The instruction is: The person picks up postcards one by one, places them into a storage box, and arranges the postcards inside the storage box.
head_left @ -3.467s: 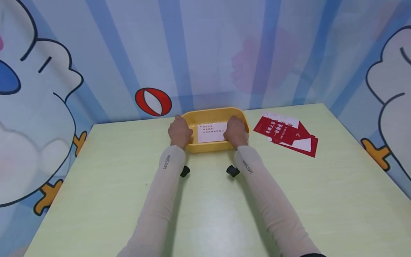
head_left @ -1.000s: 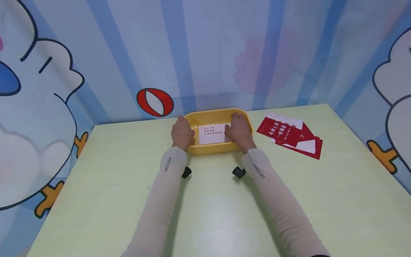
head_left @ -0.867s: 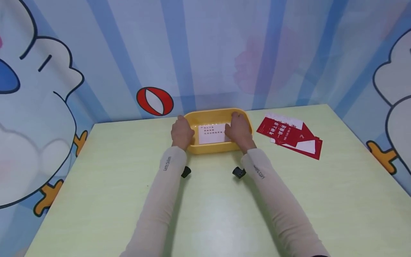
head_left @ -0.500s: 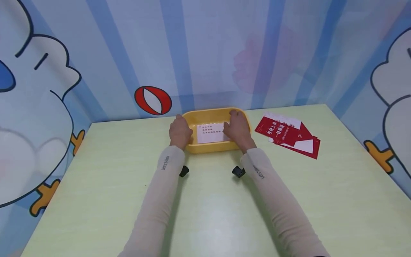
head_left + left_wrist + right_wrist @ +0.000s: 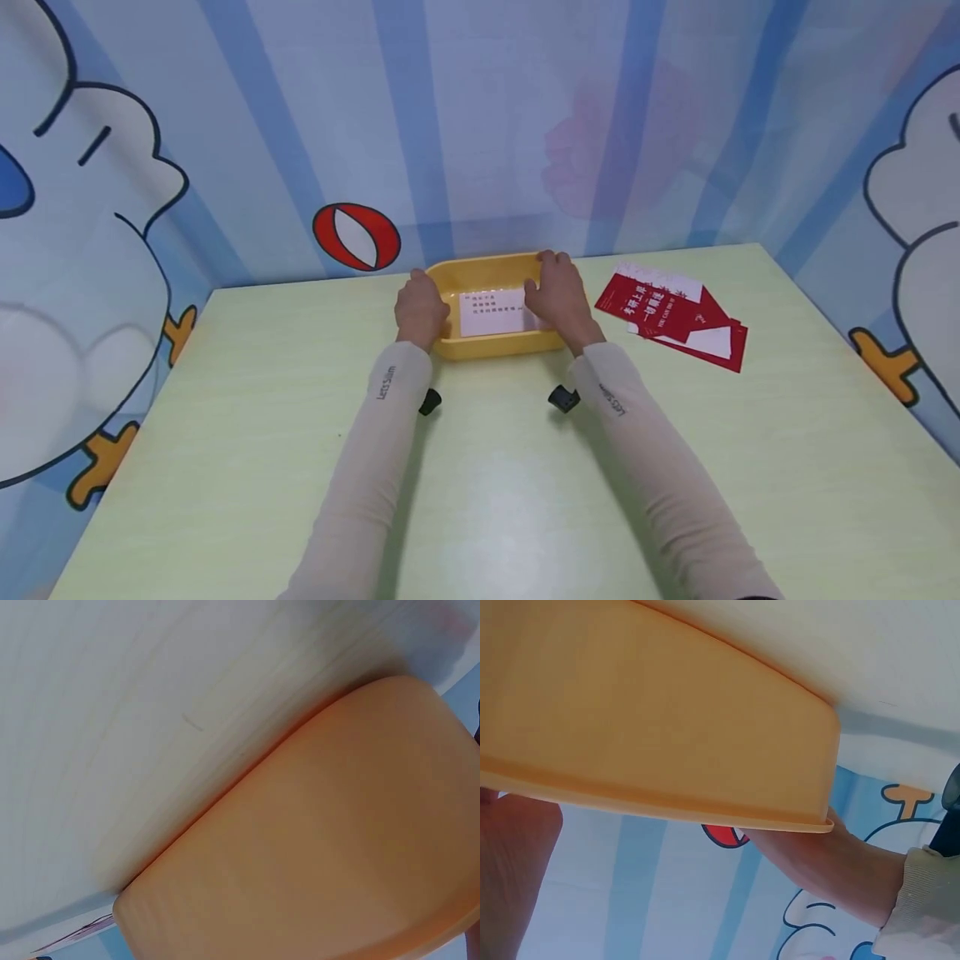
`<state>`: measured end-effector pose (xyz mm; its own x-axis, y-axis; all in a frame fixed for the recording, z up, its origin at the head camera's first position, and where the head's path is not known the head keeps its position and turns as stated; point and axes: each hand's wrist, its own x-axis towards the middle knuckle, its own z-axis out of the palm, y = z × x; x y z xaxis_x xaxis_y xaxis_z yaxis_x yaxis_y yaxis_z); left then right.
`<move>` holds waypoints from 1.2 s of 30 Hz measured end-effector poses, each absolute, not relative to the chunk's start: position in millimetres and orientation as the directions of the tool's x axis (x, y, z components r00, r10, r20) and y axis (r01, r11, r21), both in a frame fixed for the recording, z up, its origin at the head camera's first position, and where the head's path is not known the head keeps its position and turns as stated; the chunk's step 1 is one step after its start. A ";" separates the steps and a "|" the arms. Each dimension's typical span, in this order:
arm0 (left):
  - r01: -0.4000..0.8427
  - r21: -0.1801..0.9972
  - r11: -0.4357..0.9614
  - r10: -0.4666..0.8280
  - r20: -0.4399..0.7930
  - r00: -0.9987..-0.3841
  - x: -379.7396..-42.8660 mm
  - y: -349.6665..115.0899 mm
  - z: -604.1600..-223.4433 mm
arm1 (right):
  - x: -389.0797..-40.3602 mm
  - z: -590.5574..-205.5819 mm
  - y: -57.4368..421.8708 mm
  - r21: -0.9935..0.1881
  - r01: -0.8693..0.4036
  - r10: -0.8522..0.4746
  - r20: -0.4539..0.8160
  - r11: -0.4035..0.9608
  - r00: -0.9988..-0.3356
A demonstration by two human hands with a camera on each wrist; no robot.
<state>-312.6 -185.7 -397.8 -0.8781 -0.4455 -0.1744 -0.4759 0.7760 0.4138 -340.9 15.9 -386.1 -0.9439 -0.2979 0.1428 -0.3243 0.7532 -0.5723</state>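
Note:
A yellow plastic tub (image 5: 495,343) stands at the back of the table, with a white card (image 5: 487,315) bearing printed lines lying inside. My left hand (image 5: 420,308) grips its left end, fingers over the rim. At the opposite end my right hand (image 5: 558,293) holds the rim, thumb on the inner side and overlapping the card's right edge. The left wrist view is mostly filled by the tub's smooth outer wall (image 5: 300,825). In the right wrist view the same outer wall (image 5: 652,712) hides most of the fingers of both hands.
To the tub's right lies a fanned pile of red and white printed cards (image 5: 667,312). A blue striped backdrop (image 5: 510,125) with cartoon figures rises right behind the pale green table (image 5: 480,500). Small black wrist cameras (image 5: 564,398) hang under both sleeves.
My right hand has shifted slightly right and back along the tub's end, uncovering more of the card's print. My left hand keeps its hold; the tub stays about where it was.

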 end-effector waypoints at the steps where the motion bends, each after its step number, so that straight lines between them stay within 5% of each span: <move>1: -0.474 0.413 0.778 -0.446 -0.169 -0.879 -312.2 -185.4 -397.8 | -340.9 -385.8 16.4 -0.575 -0.323 -0.295 0.145 0.752 -0.944; 23: -0.495 0.408 0.767 -0.461 -0.185 -0.868 -313.3 -183.5 -397.6 | -355.4 -384.1 51.2 -0.525 -0.281 -0.192 0.219 0.803 -0.957; 36: -0.496 0.414 0.763 -0.461 -0.188 -0.867 -311.7 -183.3 -396.8 | -365.1 -395.0 88.5 -0.532 -0.158 -0.098 0.138 0.832 -0.985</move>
